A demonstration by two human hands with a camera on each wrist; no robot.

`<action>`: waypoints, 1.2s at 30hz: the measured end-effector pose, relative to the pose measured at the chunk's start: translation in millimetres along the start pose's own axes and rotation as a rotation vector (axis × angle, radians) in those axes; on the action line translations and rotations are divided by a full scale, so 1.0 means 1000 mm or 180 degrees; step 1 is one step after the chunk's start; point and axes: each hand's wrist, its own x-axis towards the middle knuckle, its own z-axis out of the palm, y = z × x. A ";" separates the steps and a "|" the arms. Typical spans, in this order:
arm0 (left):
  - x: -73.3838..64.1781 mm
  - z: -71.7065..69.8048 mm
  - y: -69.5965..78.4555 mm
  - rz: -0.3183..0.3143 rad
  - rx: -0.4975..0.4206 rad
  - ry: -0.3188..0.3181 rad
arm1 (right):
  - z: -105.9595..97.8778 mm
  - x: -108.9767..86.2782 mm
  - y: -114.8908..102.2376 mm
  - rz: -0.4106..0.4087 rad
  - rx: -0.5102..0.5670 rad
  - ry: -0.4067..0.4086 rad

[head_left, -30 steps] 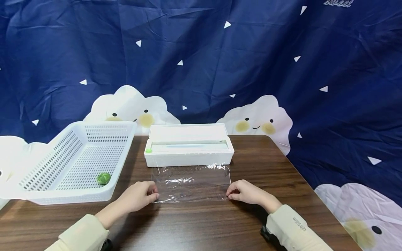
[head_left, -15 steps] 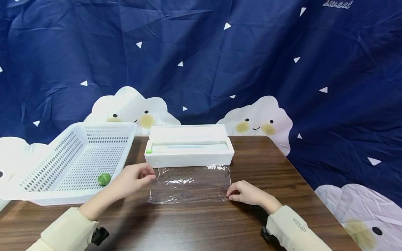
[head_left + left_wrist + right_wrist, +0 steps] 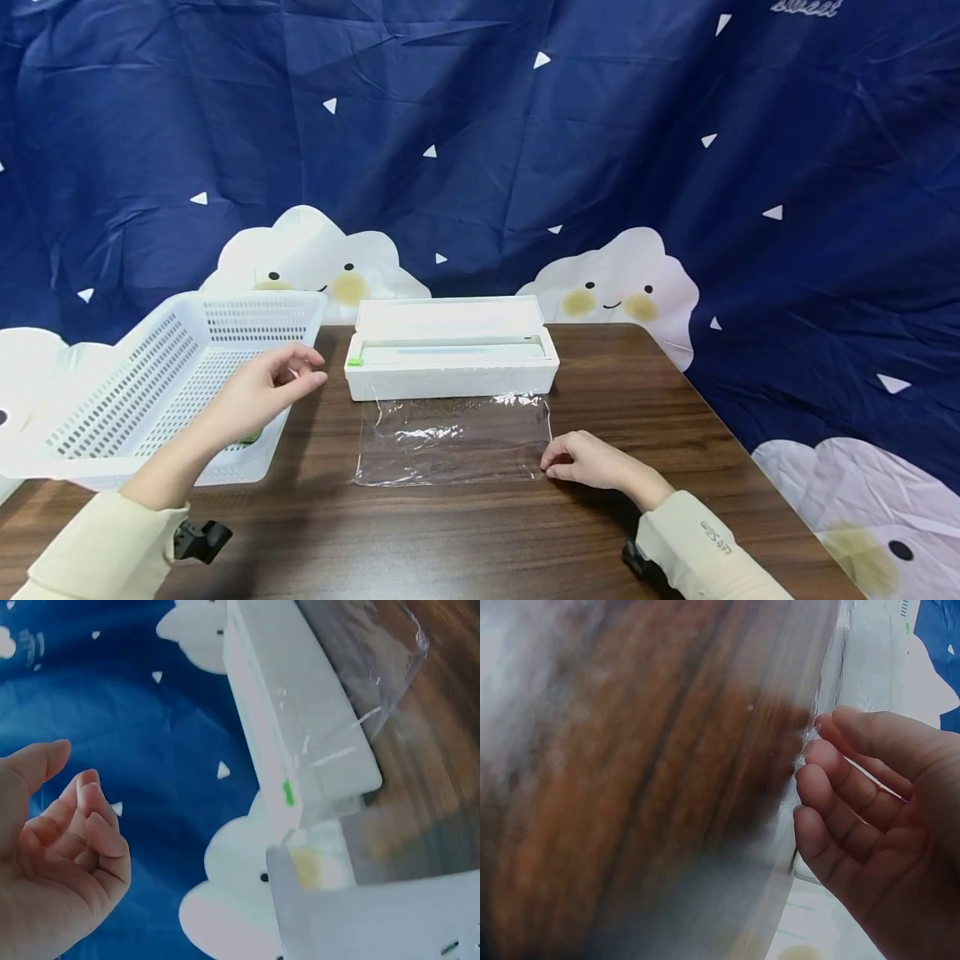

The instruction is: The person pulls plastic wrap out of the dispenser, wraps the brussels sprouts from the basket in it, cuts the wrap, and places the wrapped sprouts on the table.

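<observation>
A sheet of cling film [image 3: 457, 442] lies drawn out of the white cling film box [image 3: 453, 383], whose lid stands raised. At its near right corner my right hand [image 3: 596, 462] pinches the film's edge between thumb and fingertips. My left hand [image 3: 262, 387] is in the air over the right rim of the white basket [image 3: 187, 333], with loosely curled fingers and nothing held. Below the left wrist, a small round green vegetable [image 3: 250, 436] in the basket is mostly hidden. The left wrist view shows that hand [image 3: 67, 847] apart from the box [image 3: 315, 712].
A green slider [image 3: 355, 361] sits at the left end of the box. The dark wooden table [image 3: 450, 542] extends in front of the film and to the right. Behind it hangs a blue curtain [image 3: 480, 125] with clouds and white triangles.
My left hand has let go of the film's near left corner and moved left and up to the basket, covering most of the green vegetable. The right hand stays at its corner.
</observation>
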 end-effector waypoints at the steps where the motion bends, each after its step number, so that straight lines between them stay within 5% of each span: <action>1: 0.000 -0.003 -0.002 -0.0018 -0.0027 0.0016 | 0.000 0.000 0.000 0.0001 0.0002 0.0008; 12: -0.004 -0.028 -0.050 -0.0243 -0.0107 0.0290 | -0.001 0.001 -0.001 0.0138 0.0046 -0.0044; 23: -0.014 -0.043 -0.095 -0.0660 -0.0164 0.0239 | -0.001 0.001 -0.001 0.0150 0.0083 -0.0055; 31: -0.014 -0.047 -0.112 -0.0820 -0.0022 0.0030 | -0.001 0.000 0.001 0.0151 0.0120 -0.0044; 36: -0.011 -0.049 -0.123 -0.1001 -0.0153 -0.0368 | -0.001 0.000 0.001 0.0169 0.0155 -0.0043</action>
